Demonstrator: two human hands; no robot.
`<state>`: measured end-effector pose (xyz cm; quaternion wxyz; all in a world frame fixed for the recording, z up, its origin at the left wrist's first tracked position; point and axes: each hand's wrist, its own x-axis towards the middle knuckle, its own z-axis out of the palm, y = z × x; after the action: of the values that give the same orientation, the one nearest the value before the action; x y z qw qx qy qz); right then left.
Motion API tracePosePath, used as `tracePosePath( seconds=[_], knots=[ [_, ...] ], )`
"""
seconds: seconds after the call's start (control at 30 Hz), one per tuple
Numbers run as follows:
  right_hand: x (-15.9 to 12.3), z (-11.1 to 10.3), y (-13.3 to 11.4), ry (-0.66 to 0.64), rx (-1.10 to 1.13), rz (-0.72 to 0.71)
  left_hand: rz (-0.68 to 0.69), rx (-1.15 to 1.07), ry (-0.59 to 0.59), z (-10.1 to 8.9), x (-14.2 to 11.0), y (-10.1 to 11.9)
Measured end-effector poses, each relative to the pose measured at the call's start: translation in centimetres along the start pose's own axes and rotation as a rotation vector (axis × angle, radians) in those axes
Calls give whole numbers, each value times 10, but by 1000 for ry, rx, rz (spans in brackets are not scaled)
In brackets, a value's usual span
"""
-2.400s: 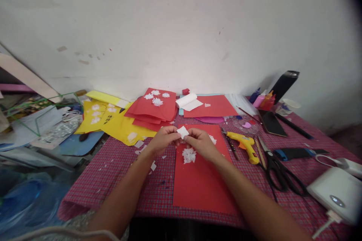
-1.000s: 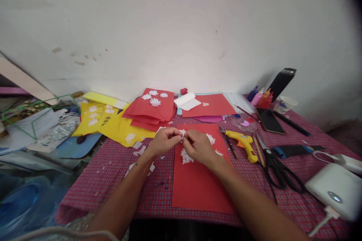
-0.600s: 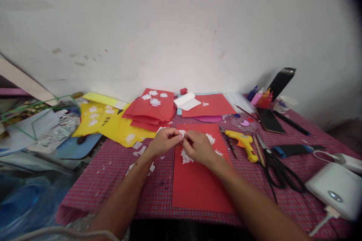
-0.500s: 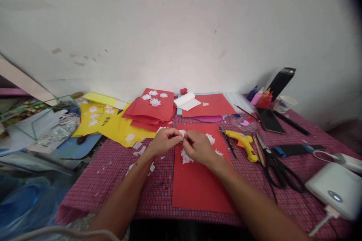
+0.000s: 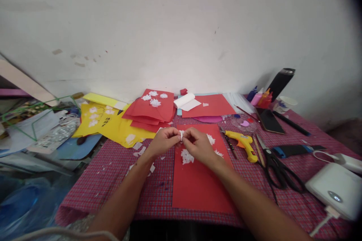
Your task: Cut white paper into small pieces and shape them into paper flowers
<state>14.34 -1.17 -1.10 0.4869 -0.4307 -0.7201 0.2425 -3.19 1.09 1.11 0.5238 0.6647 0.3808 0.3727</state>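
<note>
My left hand (image 5: 166, 141) and my right hand (image 5: 199, 146) meet over the upper part of a red paper sheet (image 5: 202, 188). Between them they pinch a small piece of white paper (image 5: 181, 134), mostly covered by the fingertips. Below my right hand a crumpled white paper flower (image 5: 187, 156) lies on the sheet. Two more white flowers, one of them a flower (image 5: 210, 139) beside my right wrist, show at the sheet's right edge. Scraps of white paper (image 5: 140, 151) lie on the checked cloth left of the sheet.
Right of the sheet lie a yellow glue gun (image 5: 243, 143), black scissors (image 5: 279, 169), a blue-black cutter (image 5: 292, 151) and a white power box (image 5: 333, 192). Behind are a paper roll (image 5: 185, 100), red papers with white flowers (image 5: 152, 111), yellow sheets (image 5: 130, 128) and a black flask (image 5: 283, 83).
The white paper, flat and square at first, is now narrow and folded or squeezed between my fingertips. My right hand has shifted and turned slightly, uncovering more of the flower below.
</note>
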Motion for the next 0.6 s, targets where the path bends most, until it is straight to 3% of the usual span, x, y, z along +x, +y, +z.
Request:
tracePosePath(
  seconds=[0.6],
  knots=[
    [2, -1, -5, 56, 76, 62, 0, -86, -63, -4, -2, -1]
  ],
)
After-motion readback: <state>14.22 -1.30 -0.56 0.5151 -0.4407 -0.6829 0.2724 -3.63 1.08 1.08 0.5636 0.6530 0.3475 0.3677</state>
